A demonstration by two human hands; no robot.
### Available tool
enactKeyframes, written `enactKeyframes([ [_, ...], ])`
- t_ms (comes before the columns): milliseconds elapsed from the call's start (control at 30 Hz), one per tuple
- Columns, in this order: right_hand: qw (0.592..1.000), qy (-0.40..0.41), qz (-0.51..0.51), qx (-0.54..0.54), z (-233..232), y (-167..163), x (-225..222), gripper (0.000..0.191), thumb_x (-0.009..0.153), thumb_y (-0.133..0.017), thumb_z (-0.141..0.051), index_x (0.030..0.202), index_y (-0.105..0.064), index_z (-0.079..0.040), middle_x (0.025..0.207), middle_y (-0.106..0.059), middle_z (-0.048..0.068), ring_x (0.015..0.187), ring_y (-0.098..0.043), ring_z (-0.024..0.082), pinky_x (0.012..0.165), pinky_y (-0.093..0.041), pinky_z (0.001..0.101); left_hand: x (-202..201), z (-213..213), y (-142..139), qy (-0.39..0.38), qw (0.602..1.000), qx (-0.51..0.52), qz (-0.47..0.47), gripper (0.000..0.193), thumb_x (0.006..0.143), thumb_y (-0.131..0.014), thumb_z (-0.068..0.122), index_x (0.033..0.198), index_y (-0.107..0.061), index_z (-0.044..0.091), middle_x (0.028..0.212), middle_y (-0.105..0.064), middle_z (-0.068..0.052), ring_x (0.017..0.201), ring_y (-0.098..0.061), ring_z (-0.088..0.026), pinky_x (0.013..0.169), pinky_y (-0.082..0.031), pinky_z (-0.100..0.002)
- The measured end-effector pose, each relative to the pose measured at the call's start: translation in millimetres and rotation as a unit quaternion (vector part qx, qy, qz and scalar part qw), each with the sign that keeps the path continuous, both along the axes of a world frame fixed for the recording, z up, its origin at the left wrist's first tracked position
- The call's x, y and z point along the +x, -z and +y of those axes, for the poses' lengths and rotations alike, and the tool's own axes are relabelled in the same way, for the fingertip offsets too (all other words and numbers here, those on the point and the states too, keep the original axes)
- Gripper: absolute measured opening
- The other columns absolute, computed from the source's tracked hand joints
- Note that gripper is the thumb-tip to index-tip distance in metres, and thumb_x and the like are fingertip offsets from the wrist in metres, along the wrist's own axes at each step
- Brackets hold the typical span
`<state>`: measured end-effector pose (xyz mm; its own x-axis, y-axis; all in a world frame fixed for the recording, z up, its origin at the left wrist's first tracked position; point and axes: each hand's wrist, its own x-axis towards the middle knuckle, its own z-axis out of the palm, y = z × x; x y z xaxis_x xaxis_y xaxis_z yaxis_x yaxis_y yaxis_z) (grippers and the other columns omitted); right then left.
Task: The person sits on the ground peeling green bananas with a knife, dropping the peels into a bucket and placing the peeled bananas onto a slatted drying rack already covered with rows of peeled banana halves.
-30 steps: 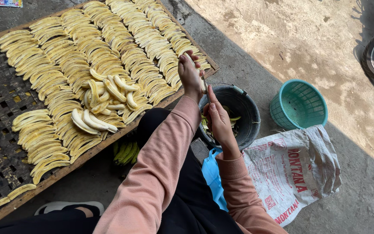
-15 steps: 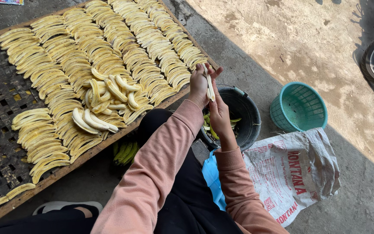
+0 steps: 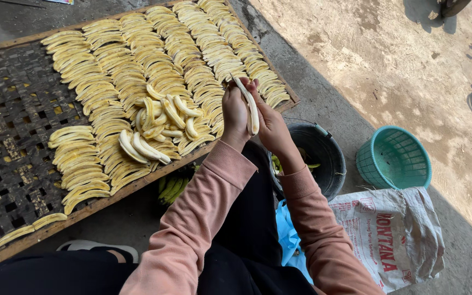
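Black bucket (image 3: pixel 323 158) holding green peels; peeled banana (image 3: pixel 249 106) pinched between left hand (image 3: pixel 235 112) and right hand (image 3: pixel 271 125) fingers, above tray's (image 3: pixel 137 186) near edge.

A: What do the hands hold?
B: Left hand (image 3: pixel 235 112) and right hand (image 3: pixel 271 124) grip one pale peeled banana (image 3: pixel 248 104) together, above the woven bamboo drying tray (image 3: pixel 12 136).
A: Nearby?
B: A black round bucket (image 3: pixel 323 164) and a teal plastic basket (image 3: pixel 393 158).
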<state>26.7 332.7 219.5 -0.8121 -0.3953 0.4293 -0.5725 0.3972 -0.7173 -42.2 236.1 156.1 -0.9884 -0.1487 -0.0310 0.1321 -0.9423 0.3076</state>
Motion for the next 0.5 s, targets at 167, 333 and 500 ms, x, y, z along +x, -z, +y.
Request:
enactKeyframes([
  [167, 0.978, 0.015, 0.014, 0.208, -88.3, -33.6, -15.3, 0.059, 0.108, -0.053, -0.026, 0.163, -0.033, -0.019, 0.123, -0.069, 0.023, 0.105, -0.068, 0.042, 0.085, -0.054, 0.0490, 2.8, -106.1, -3.3, -0.145, 0.984, 0.046, 0.090, 0.044, 0.111, -0.044, 0.029, 0.149, -0.042, 0.007, 0.144, -0.053, -0.017, 0.134, -0.052, -0.025, 0.121, -0.036, -0.041],
  [333, 0.963, -0.032, 0.102, 0.247, -154.2, -31.1, -22.5, 0.065, 0.108, -0.057, -0.028, 0.165, -0.027, -0.022, 0.116, -0.070, 0.019, 0.087, -0.069, 0.040, 0.070, -0.054, 0.0491, 13.5, -176.1, 13.7, -0.171, 0.969, 0.034, 0.174, 0.049, 0.115, -0.049, 0.030, 0.152, -0.042, -0.001, 0.151, -0.052, -0.018, 0.146, -0.045, -0.031, 0.127, -0.035, -0.044],
  [500, 0.913, 0.028, 0.211, 0.348, -179.7, 4.1, -19.4, 0.079, 0.097, -0.067, -0.033, 0.163, -0.025, -0.024, 0.094, -0.063, 0.008, 0.087, -0.065, 0.028, 0.058, -0.053, 0.0419, 24.8, -226.5, 71.5, -0.063, 0.993, -0.098, 0.030, 0.044, 0.105, -0.060, 0.012, 0.144, -0.044, 0.002, 0.140, -0.057, -0.014, 0.127, -0.060, -0.025, 0.107, -0.053, -0.039],
])
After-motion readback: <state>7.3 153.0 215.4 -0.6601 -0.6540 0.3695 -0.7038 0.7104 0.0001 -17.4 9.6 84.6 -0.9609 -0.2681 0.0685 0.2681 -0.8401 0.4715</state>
